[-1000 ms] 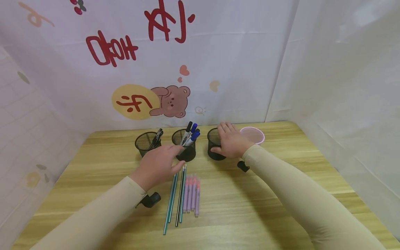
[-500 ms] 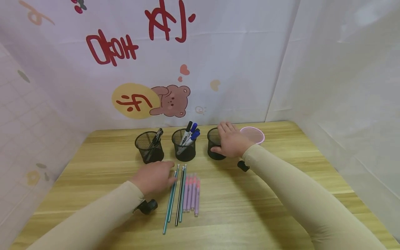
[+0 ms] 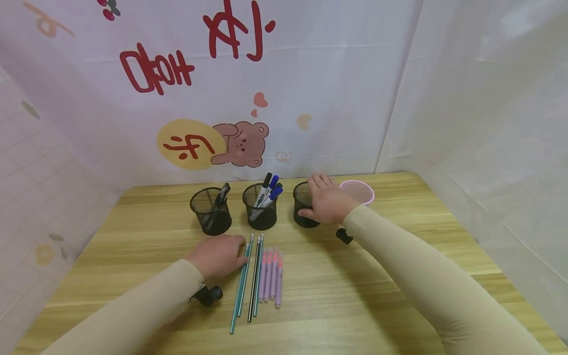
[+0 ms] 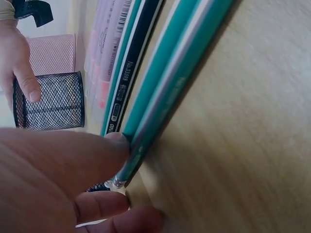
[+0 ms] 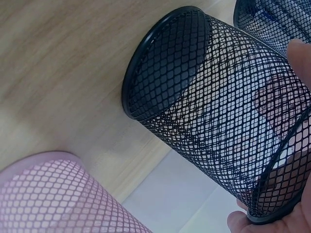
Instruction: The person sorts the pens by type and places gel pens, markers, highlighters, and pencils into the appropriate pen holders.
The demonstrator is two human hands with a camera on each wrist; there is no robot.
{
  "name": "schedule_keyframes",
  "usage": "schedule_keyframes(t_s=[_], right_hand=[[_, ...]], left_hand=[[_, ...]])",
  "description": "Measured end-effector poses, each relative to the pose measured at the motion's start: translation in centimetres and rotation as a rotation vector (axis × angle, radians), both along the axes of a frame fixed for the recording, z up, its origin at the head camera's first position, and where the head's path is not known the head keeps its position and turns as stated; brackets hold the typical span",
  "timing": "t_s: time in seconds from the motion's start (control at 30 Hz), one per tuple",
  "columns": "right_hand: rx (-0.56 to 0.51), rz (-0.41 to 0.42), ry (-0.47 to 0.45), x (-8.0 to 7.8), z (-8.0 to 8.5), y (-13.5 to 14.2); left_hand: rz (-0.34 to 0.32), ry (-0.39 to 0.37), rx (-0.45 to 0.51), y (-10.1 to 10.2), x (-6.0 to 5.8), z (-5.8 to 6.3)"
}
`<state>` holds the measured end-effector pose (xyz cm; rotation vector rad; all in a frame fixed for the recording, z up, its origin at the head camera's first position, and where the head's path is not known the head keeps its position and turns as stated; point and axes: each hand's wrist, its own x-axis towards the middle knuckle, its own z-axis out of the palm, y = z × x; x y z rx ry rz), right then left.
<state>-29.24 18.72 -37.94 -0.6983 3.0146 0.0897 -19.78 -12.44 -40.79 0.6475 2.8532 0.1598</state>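
Note:
My left hand (image 3: 218, 254) is low over the table at the upper ends of the pencils. Its thumb lies against a teal pencil (image 4: 165, 97), with the fingers curled on the other side. Beside it lie another teal pencil (image 4: 154, 73), a black pencil (image 4: 131, 68) and a further teal one. Purple highlighters (image 3: 270, 278) with pink tips lie to their right. My right hand (image 3: 330, 201) grips the rim of a black mesh pen holder (image 5: 209, 102), thumb on the near side and fingers over the top. That holder stands upright with nothing visible inside.
Left of the held cup stand a mesh pen holder (image 3: 262, 219) with markers and another (image 3: 216, 223) with black pens. A pink mesh holder (image 3: 358, 191) stands right of my right hand. White printed cloth (image 3: 346, 108) walls the wooden table (image 3: 368, 305) at back and sides.
My left hand has come down from in front of the pen and marker holders to the pencils, its fingers closing at the leftmost one. My right hand has stayed on its holder.

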Motion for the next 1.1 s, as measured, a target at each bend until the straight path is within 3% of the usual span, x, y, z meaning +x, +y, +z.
schedule_keyframes(t_s=[0.57,1.1], right_hand=[[0.008,0.005,0.018,-0.3,-0.3,0.1],[0.017,0.012,0.027,0.0,-0.2,0.1]], left_hand=[[-0.001,0.020,0.037,0.4,-0.1,-0.3],[0.085,-0.028,0.041,1.1,-0.1,0.1]])
